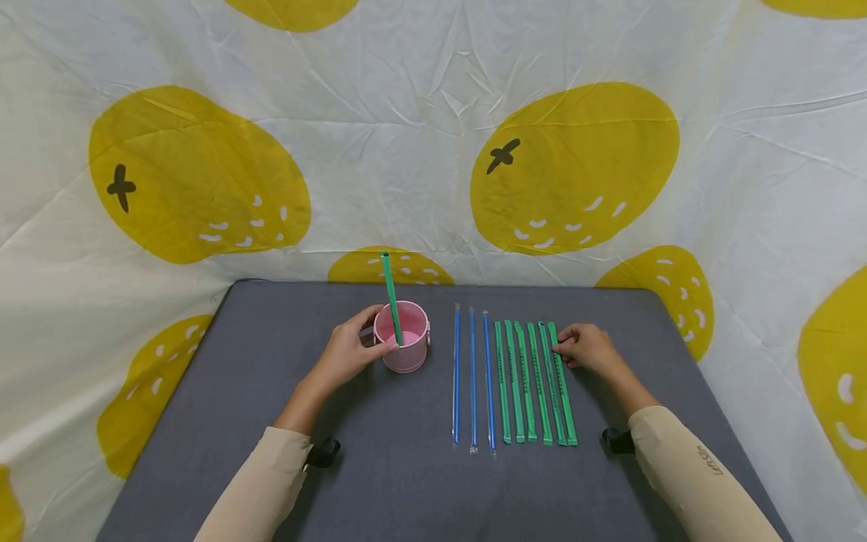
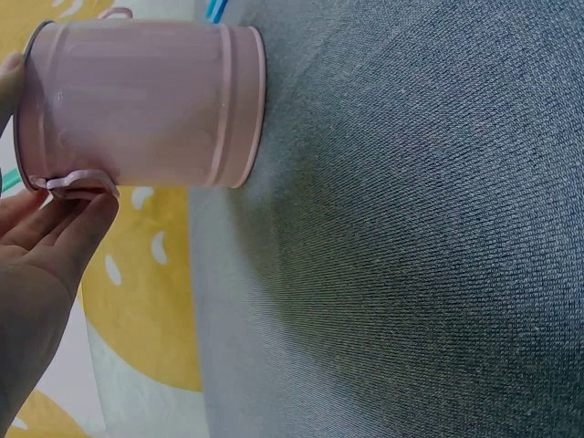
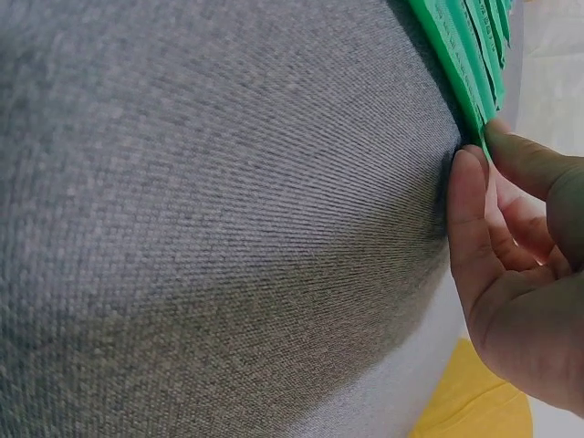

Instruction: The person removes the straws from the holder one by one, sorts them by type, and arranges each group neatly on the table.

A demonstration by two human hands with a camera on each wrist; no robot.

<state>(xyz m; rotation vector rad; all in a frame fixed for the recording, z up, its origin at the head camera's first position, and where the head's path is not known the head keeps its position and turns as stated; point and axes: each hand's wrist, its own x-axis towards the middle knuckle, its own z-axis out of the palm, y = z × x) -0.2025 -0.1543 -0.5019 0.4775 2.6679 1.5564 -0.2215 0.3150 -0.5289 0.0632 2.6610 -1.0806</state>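
Observation:
On the dark table stands a small pink metal bucket [image 1: 405,360], one green paper-wrapped straw [image 1: 390,290] leaning upright inside it. My left hand [image 1: 350,348] grips the bucket from its left, thumb at the near rim; the left wrist view shows fingers at the bucket's side handle lug [image 2: 84,181]. My right hand [image 1: 589,348] pinches the upper end of the rightmost green wrapped straw [image 1: 565,399] between thumb and forefinger. That straw still lies along the row of several green straws [image 1: 515,384]. The right wrist view shows the fingertips close to the cloth.
Three blue straws [image 1: 473,376] in clear wrappers lie parallel between the bucket and the green ones. Grey fabric covers the table [image 1: 406,489]. Behind it hangs a white curtain [image 1: 393,150] printed with yellow fruit, reaching the table's back edge.

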